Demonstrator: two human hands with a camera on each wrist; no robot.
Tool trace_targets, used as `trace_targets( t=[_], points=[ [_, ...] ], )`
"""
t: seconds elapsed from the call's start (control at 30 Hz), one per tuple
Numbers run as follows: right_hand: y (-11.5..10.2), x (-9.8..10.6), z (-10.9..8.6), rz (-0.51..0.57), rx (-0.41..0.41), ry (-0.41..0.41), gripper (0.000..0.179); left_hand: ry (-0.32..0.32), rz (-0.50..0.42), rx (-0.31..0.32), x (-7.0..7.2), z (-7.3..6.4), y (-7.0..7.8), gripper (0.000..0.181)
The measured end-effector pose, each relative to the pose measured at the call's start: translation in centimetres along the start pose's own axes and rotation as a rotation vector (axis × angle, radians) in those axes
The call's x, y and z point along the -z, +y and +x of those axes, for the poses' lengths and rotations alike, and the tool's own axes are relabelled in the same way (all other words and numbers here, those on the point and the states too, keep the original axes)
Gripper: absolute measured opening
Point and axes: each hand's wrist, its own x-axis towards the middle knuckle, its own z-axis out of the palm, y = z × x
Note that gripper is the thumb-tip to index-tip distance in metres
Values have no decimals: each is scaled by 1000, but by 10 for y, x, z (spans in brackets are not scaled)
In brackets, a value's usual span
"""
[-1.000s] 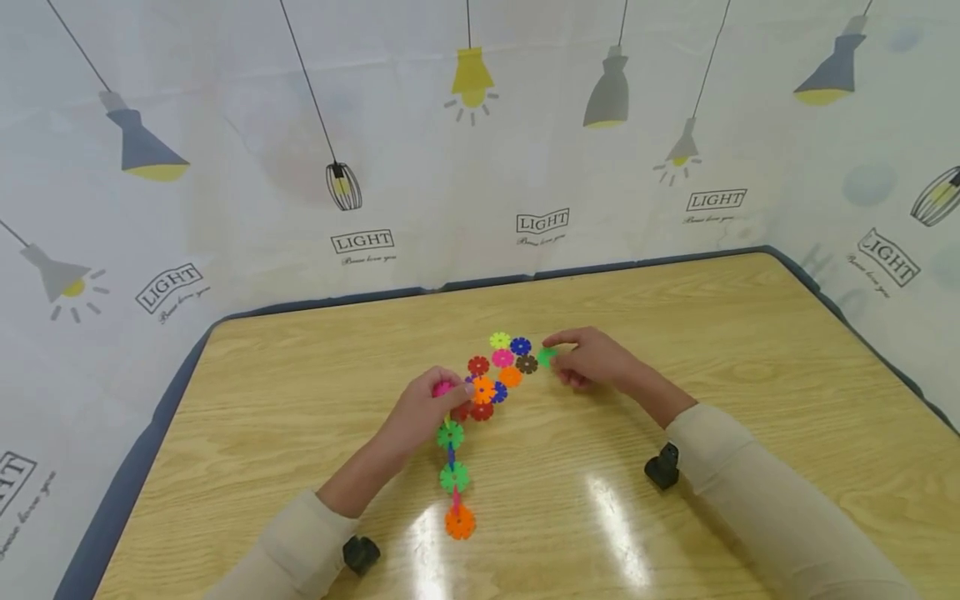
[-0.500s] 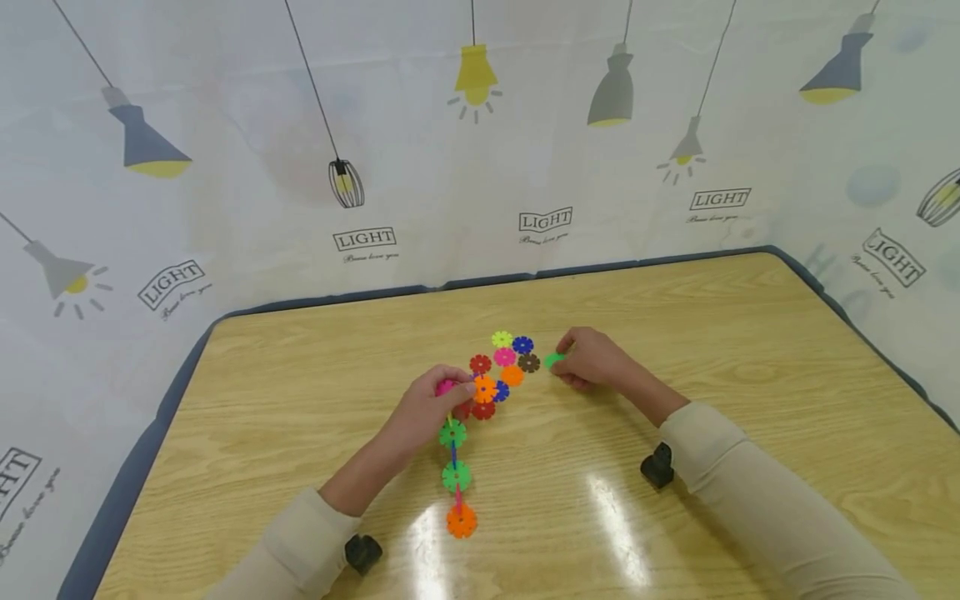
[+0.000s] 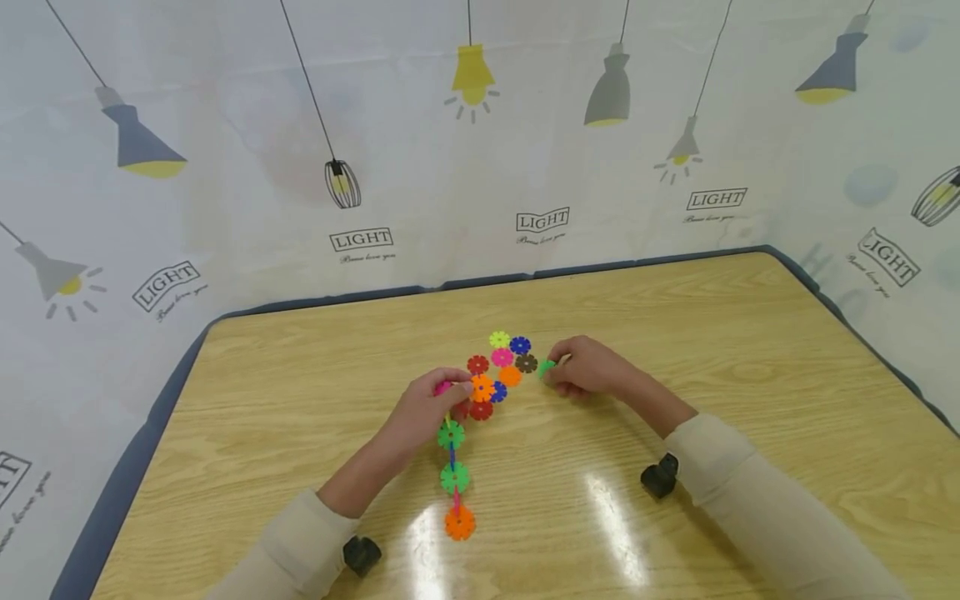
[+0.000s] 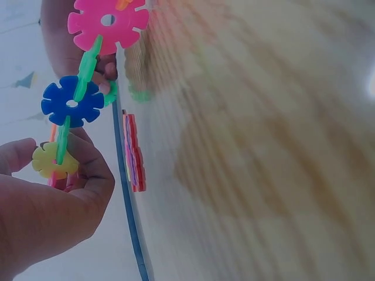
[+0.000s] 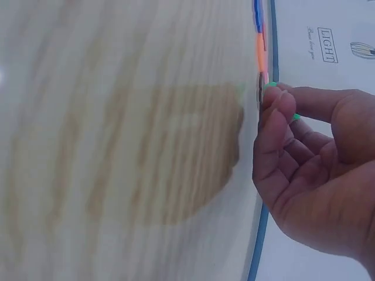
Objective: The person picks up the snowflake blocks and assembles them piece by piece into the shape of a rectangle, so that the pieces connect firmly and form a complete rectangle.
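My left hand [image 3: 423, 408] grips a chain of interlocking plastic snowflake discs between thumb and fingers. From it the linked discs run toward me: a green disc [image 3: 451, 434], another green disc [image 3: 454, 478] and an orange disc [image 3: 460, 523] at the near end. In the left wrist view the chain's blue disc [image 4: 71, 102] and pink disc [image 4: 108, 22] are slotted to green ones, with a yellow disc [image 4: 54, 160] by the thumb. My right hand [image 3: 588, 367] pinches a loose green disc [image 3: 547, 369], largely covered by the fingers in the right wrist view.
Loose discs lie on the wooden table [image 3: 675, 317] between the hands, among them a brown disc [image 3: 527, 363], a yellow-green disc [image 3: 499, 340] and a red disc [image 3: 477, 364]. A white curtain [image 3: 420, 150] printed with lamps stands behind the table's far edge.
My right fingers, the index stretched out over the green disc a second ago, now pinch it close. My left hand and the chain stay nearly where they were.
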Motion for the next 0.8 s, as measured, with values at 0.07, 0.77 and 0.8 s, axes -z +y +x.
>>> trace_targets(
  t=[0.07,0.77,0.8],
  points=[
    [-2,-2,-1,12,12,19,15,-2,-1,1,0,0,0,27],
    [-32,-30,-17,129,220,56,8,-8,-4,10,-3,2,0,30],
    [-33,-31,-17,120,225,59,8,-7,-2,7,-3,2,0,30]
  ],
)
